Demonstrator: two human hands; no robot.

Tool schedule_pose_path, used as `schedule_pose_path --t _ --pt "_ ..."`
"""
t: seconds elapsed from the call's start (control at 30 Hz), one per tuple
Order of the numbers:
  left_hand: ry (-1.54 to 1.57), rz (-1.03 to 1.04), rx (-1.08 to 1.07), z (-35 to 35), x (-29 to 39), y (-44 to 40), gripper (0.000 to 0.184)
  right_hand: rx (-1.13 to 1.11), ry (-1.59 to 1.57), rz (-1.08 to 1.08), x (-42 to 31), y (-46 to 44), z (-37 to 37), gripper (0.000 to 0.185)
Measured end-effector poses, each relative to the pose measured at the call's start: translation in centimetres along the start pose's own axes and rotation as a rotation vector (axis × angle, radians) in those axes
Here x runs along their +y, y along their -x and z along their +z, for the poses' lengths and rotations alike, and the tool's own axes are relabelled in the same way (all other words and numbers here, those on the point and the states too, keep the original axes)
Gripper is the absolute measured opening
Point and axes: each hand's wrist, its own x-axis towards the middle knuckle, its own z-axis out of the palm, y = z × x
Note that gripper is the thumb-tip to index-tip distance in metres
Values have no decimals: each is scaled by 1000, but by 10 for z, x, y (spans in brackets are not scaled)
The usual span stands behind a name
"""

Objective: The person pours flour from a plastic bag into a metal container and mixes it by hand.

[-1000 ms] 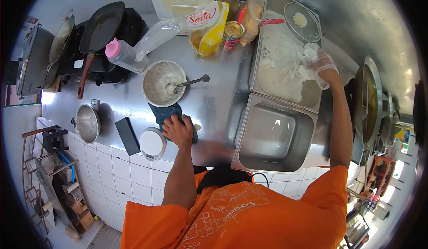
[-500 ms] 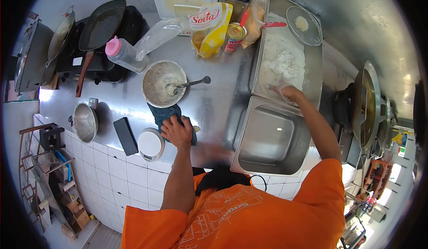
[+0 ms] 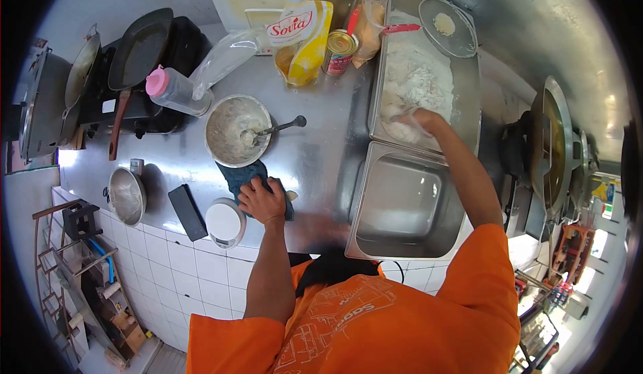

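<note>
My left hand lies on a dark folded cloth with its fingers spread. Just beyond it sits a metal bowl of pale batter, a dark-handled spoon resting in it. My right hand reaches into a steel tray of white flour, at the near end. Something thin and clear, perhaps a plastic glove, shows around its blurred fingers. I cannot make out whether they hold anything. A round strainer with pale crumbs lies across the tray's far corner.
An empty steel pan adjoins the flour tray. A white scale, a black flat box and a small bowl line the front edge. Behind stand a yellow pouch, a can and a pink-capped bottle. A wok is at right.
The view has shifted slightly. My right hand has moved within the near end of the tray, and the flour there looks disturbed. My left hand stays on the cloth.
</note>
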Motion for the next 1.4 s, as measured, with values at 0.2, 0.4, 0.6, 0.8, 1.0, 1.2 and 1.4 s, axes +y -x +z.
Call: schedule_pose_path --t 0.2,0.4,0.6,0.8,1.0,1.2,1.4 --pt "-13 0 -7 0 -1 1 31 222 -534 -188 52 13 -94 48" --pt "-9 9 18 -1 1 2 31 421 -115 62 37 9 -92 75" --pt "-11 21 31 0 1 2 33 533 743 -25 -9 14 7 90" --pt "-39 37 93 6 0 3 31 338 792 -146 35 27 -48 67" --pt "-15 49 106 2 1 2 30 658 503 17 51 -30 -143 63" --pt "-18 65 138 6 0 1 31 1070 572 -277 51 -155 -127 66" --pt "-29 38 89 7 0 1 29 674 786 -365 -59 -125 -66 42"
